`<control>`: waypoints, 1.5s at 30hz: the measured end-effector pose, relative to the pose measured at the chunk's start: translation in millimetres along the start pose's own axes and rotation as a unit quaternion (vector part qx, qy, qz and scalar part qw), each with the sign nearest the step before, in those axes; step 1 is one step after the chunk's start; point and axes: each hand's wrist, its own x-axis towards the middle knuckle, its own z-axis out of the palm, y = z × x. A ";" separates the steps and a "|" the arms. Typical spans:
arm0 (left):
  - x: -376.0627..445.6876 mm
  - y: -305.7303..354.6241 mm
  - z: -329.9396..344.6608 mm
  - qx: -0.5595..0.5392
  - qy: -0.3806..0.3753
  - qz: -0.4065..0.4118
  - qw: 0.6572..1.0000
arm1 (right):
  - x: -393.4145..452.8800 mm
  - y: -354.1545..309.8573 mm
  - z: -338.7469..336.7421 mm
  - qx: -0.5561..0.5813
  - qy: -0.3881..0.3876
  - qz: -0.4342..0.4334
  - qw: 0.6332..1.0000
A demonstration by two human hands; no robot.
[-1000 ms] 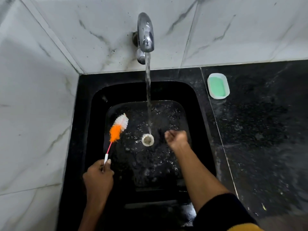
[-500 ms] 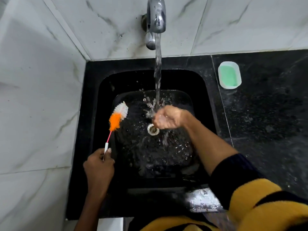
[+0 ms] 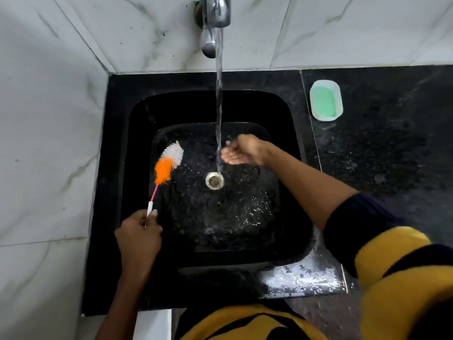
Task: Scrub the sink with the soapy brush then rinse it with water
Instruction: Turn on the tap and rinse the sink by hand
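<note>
The left hand (image 3: 138,238) hangs over the sink's left rim, fingers curled round the thin white handle of the brush (image 3: 166,165), whose fluffy orange-and-white bristle head points up over the basin's left wall. The right hand (image 3: 241,150) reaches in from the right, cupped and relaxed, grasping nothing, just beside the water stream (image 3: 219,99). The sink (image 3: 137,133) is black, speckled, rounded-square, wet, with a metal drain (image 3: 214,180). The chrome tap (image 3: 217,11) is cut off at the top. On the dark stone desk (image 3: 382,148) sits a white dish with green soap (image 3: 325,100).
</note>
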 end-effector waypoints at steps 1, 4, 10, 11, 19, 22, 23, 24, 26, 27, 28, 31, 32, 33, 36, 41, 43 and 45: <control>-0.3 0.2 0.1 0.001 0.001 0.000 1.000 | 4.9 -2.8 10.8 0.067 -0.011 0.008 0.998; -1.1 0.2 0.5 -0.001 0.005 -0.006 1.000 | 16.2 -7.9 37.7 0.184 -0.035 0.029 0.982; -2.9 0.0 -3.4 -0.014 0.010 -0.016 1.000 | 4.5 8.1 25.1 -0.004 -0.278 0.095 0.956; -3.0 0.0 -3.5 -0.016 0.010 -0.017 1.000 | -2.7 16.6 14.6 -0.101 -0.316 0.129 0.935; -3.5 -1.0 1.3 -0.007 0.004 -0.022 1.000 | -24.4 69.6 -53.6 -0.481 -0.129 0.168 0.851; -3.9 0.5 3.3 0.001 0.001 -0.023 1.000 | -20.7 36.0 -43.1 -0.269 -0.027 0.057 0.961; -3.1 0.0 4.1 -0.001 0.001 -0.022 1.000 | -16.3 27.0 -34.7 -0.184 -0.013 0.042 0.982; -1.8 -0.8 4.7 -0.001 0.003 -0.021 1.000 | -10.1 19.4 -25.6 -0.100 -0.005 0.034 0.994; 0.1 -2.0 4.2 -0.002 0.009 -0.023 1.000 | 3.1 9.7 -5.8 0.045 0.003 0.036 0.998; 0.9 -2.3 3.6 -0.006 0.011 -0.022 1.000 | 9.5 6.7 4.8 0.105 0.000 0.040 0.994; 0.9 -1.6 2.4 -0.009 0.012 -0.020 1.000 | 16.6 5.0 15.2 0.156 -0.004 0.048 0.987; 0.3 -1.9 -0.9 -0.012 0.014 -0.019 1.000 | 32.9 6.3 44.5 0.267 -0.003 0.080 0.960; 1.3 -2.6 -1.8 -0.011 0.016 -0.018 1.000 | 36.0 7.2 52.4 0.290 -0.011 0.085 0.953; 1.9 -2.2 -2.7 -0.009 0.017 -0.017 1.000 | 37.5 8.6 58.3 0.307 -0.027 0.085 0.947; 4.1 -0.6 -4.7 -0.007 0.017 -0.017 1.000 | 27.6 12.6 54.0 0.383 -0.068 0.060 0.919; 7.9 3.0 -4.9 -0.001 0.024 -0.018 1.000 | -7.6 47.2 -16.0 0.733 0.014 -0.144 0.665; 10.3 2.9 -3.4 0.000 0.026 -0.021 0.999 | -19.3 75.2 -33.3 0.767 0.139 -0.167 0.603; 11.1 4.6 -2.5 0.008 0.022 -0.021 1.000 | -23.2 101.3 -27.5 0.737 0.245 -0.131 0.616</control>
